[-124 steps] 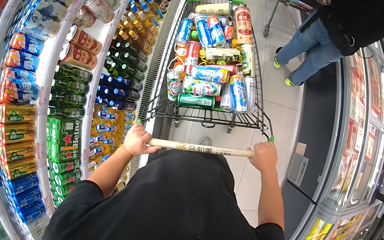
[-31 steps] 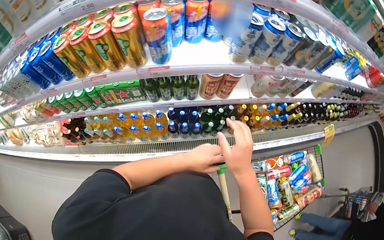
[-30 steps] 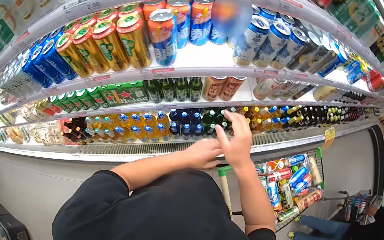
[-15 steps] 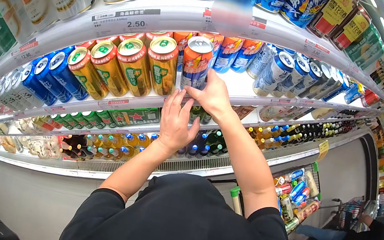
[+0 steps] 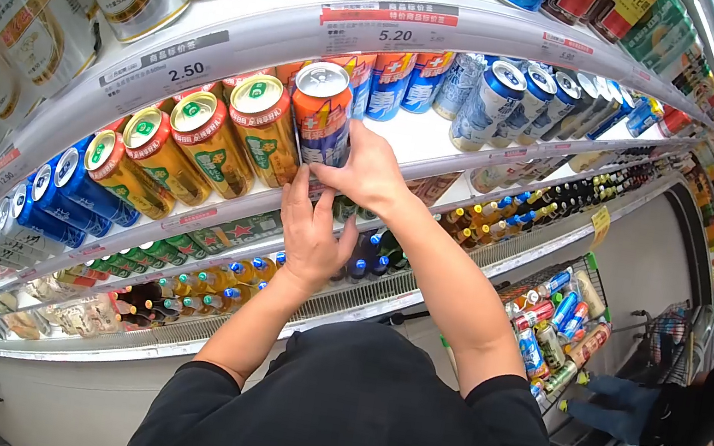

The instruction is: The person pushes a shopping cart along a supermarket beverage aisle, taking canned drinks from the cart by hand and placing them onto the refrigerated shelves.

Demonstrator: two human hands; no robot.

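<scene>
An orange and blue drink can (image 5: 321, 117) stands upright at the front edge of the middle shelf (image 5: 420, 147). My right hand (image 5: 369, 169) is around its right side and lower front, thumb across the base. Just below, my left hand (image 5: 314, 233) reaches up with its fingers stretched out, the tips at or close to the can's bottom; whether they touch it I cannot tell. Beside the can on the left are gold cans with red rims (image 5: 263, 129). More orange and blue cans (image 5: 390, 84) stand behind and to its right.
White and blue cans (image 5: 490, 104) line the shelf to the right. Overhead, a shelf edge with price labels (image 5: 396, 26) runs across. Bottles (image 5: 251, 270) fill a lower shelf. A loaded shopping cart (image 5: 557, 325) is at the right, with a person in jeans (image 5: 617, 406) nearby.
The view has turned, so the shelves sit further left and more tilted. Both hands keep about the same place at the can, which still stands at the shelf edge.
</scene>
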